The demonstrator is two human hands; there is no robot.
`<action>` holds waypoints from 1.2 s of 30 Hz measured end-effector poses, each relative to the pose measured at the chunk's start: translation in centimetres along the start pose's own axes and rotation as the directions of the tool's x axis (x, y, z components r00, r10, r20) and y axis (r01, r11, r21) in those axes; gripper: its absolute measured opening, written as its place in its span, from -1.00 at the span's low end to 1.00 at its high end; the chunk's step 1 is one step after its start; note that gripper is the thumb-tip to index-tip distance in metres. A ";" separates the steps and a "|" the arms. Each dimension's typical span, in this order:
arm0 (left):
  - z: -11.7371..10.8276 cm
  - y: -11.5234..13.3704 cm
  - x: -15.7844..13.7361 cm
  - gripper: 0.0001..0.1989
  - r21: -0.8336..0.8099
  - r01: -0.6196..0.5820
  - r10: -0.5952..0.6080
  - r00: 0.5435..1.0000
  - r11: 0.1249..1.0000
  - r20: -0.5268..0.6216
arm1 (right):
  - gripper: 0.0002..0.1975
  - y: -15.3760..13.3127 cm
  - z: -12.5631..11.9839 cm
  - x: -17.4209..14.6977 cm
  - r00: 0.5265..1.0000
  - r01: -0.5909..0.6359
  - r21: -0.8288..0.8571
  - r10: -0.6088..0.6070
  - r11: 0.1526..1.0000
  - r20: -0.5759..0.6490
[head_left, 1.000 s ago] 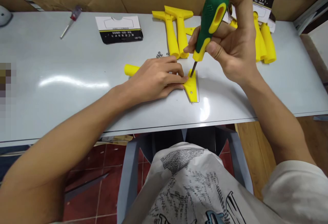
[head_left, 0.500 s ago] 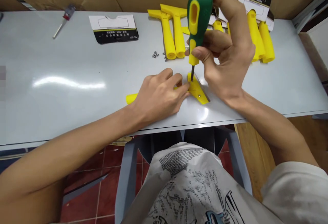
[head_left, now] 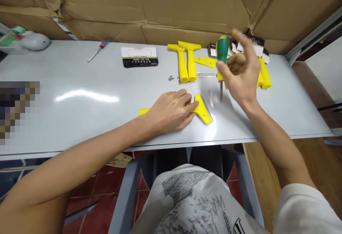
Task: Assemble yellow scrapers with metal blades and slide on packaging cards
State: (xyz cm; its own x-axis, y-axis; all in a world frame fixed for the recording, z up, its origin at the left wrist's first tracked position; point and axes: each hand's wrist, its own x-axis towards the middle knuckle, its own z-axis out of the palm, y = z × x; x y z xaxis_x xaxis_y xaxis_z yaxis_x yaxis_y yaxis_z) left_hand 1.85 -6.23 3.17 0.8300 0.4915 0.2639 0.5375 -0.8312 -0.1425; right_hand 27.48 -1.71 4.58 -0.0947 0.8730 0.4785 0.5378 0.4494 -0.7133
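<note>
Yellow scraper [head_left: 202,110] in grip of left hand [head_left: 173,112], screwdriver [head_left: 222,51] in right hand [head_left: 242,79], upside-down print [head_left: 139,61] on card [head_left: 139,52] blurred

White shirt [head_left: 192,202], short sleeve [head_left: 304,205], dark print [head_left: 184,186] (lettered)

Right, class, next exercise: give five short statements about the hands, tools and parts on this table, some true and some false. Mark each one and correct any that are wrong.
1. The left hand is on a yellow scraper. True.
2. The right hand is bare of any tool. False: the right hand holds a green-and-yellow screwdriver.
3. The green-and-yellow screwdriver is set in a screw on that scraper. False: it is held off to the scraper's right.
4. The loose screws lie near the lower ends of two yellow T-shaped handles. True.
5. The smaller screwdriver lies right of the lone card. False: the smaller screwdriver lies left of the lone card.
</note>
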 end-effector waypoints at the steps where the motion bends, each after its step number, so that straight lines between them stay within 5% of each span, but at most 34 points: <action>1: 0.0 -0.2 0.0 -0.77 -0.010 0.019 -0.019 0.999 1.000 0.028 | -0.18 0.4 -0.3 0.3 0.999 -0.031 -0.106 0.032 0.994 0.005; 6: -0.5 -1.9 0.2 -0.70 -0.029 0.154 -0.151 0.985 0.988 0.087 | -0.22 1.0 0.2 0.6 0.985 -0.051 -0.446 0.119 0.894 0.126; 12: -0.5 -4.0 0.3 -0.75 -0.100 0.297 -0.300 0.954 0.950 -0.019 | -0.46 0.7 0.6 -0.1 0.952 0.004 -0.554 0.167 0.832 0.258; 15: -0.6 -4.9 0.4 -0.76 -0.174 0.353 -0.371 0.925 0.919 -0.083 | -0.61 0.7 0.3 0.6 0.968 0.003 -0.592 0.147 0.806 0.204; 20: -0.6 -6.7 0.4 -0.54 -0.307 0.426 -0.497 0.842 0.851 -0.211 | -0.71 1.9 -0.8 6.9 0.989 0.038 -0.723 0.077 0.690 0.126; 23: -0.6 -7.4 0.3 -0.53 -0.375 0.458 -0.568 0.777 0.806 -0.271 | -0.74 4.1 -2.8 11.5 0.998 -0.042 -0.712 0.062 0.701 0.003; 27: -0.9 -7.3 0.2 -0.59 -0.417 0.487 -0.618 0.733 0.768 -0.284 | -0.34 7.5 -6.7 13.5 0.932 -0.338 -0.615 0.161 0.712 -0.325; 31: -1.1 -9.0 0.1 -0.52 -0.531 0.479 -0.688 0.651 0.699 -0.319 | 0.18 8.7 -8.7 12.1 0.829 -0.554 -0.571 0.465 0.606 -0.311; 34: -0.4 -13.6 -1.1 -0.46 -0.655 0.411 -0.742 0.562 0.634 -0.365 | -0.06 6.3 -7.2 11.6 0.904 -0.428 -0.632 0.306 0.646 -0.299; 35: -0.1 -15.6 -1.8 -0.44 -0.672 0.368 -0.749 0.487 0.643 -0.449 | -0.22 4.9 -5.9 11.6 0.949 -0.307 -0.651 0.170 0.695 -0.265; 36: 0.2 -17.6 -2.6 -0.45 -0.659 0.323 -0.714 0.500 0.679 -0.490 | -0.35 3.4 -4.1 11.7 0.979 -0.171 -0.650 0.053 0.741 -0.197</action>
State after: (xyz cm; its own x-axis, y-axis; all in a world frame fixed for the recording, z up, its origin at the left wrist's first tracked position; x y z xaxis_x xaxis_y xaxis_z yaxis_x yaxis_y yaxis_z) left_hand -9.69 7.20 4.81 -0.0418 0.7116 0.7013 0.5345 -0.5771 0.6175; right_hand 31.61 9.23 9.87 0.1012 0.8409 0.5317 0.9589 0.0601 -0.2775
